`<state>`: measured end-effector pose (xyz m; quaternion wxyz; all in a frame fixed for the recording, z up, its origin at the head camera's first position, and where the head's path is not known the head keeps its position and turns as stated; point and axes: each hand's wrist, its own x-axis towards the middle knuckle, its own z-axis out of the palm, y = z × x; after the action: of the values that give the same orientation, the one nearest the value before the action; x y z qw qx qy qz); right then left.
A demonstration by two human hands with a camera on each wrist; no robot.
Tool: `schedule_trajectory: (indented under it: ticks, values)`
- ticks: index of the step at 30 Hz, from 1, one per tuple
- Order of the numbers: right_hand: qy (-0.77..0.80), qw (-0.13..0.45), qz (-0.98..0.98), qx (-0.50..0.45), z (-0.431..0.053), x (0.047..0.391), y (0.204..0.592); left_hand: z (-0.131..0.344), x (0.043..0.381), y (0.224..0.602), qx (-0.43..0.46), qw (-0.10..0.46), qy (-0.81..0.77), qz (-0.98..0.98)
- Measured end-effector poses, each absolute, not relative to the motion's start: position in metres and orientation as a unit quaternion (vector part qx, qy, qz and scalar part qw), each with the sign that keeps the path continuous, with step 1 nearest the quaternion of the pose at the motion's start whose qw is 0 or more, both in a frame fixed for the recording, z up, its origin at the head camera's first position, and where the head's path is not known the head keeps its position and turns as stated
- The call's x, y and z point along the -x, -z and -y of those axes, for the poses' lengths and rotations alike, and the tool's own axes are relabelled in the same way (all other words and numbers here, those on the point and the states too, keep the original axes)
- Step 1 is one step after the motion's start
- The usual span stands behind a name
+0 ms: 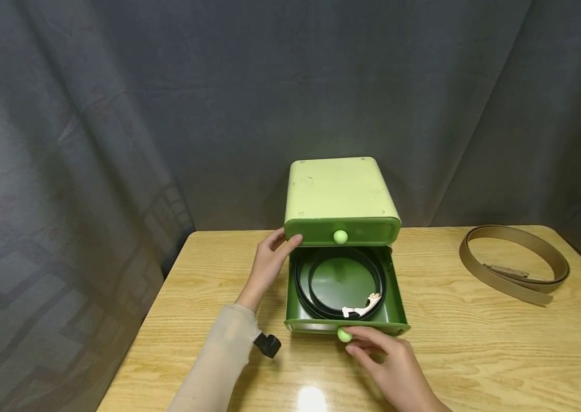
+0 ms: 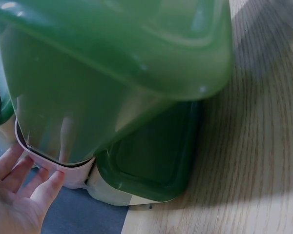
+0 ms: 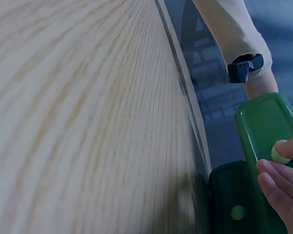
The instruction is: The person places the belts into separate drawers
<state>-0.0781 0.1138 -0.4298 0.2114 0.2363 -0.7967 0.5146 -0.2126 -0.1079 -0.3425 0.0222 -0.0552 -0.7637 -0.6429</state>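
Observation:
A green two-drawer box (image 1: 339, 194) stands at the back of the wooden table (image 1: 475, 355). Its lower drawer (image 1: 399, 306) is pulled out, and a coiled black belt (image 1: 303, 286) with a pale buckle (image 1: 362, 309) lies inside. My left hand (image 1: 285, 240) rests flat against the box's left side, fingers straight and thumb on the upper drawer's front corner. The left wrist view shows that hand (image 2: 24, 190) beside the box (image 2: 112, 73). My right hand (image 1: 356, 342) pinches the lower drawer's light green knob (image 1: 343, 335). The right wrist view shows this knob (image 3: 278, 155) between the fingers (image 3: 281, 183).
A brown belt (image 1: 514, 263) lies looped on the table at the far right. The upper drawer is closed, with its own round knob (image 1: 340, 236). Grey curtain hangs behind and to the left. The table's left edge runs close to my left forearm (image 1: 218, 360).

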Motion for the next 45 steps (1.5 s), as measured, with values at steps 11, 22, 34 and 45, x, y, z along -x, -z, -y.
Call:
schedule_trajectory:
  ticks: [11, 22, 34, 45]
  values:
    - [-0.516, 0.221, 0.799, -0.217, -0.1118, 0.0803, 0.4295, 0.1075, 0.2127, 0.3429, 0.063, 0.025, 0.643, 0.763]
    - [-0.529, 0.21, 0.796, -0.205, -0.112, 0.081, 0.4286, 0.1076, 0.2124, 0.3429, 0.063, 0.027, 0.643, 0.763]
    - [-0.524, 0.22, 0.799, -0.195, -0.1131, 0.0816, 0.4264, 0.107, 0.2111, 0.3425, 0.064, 0.027, 0.643, 0.763]
    - [-0.53, 0.221, 0.795, -0.198, -0.1128, 0.081, 0.4208, 0.1079, 0.2104, 0.3429, 0.068, 0.026, 0.643, 0.762]
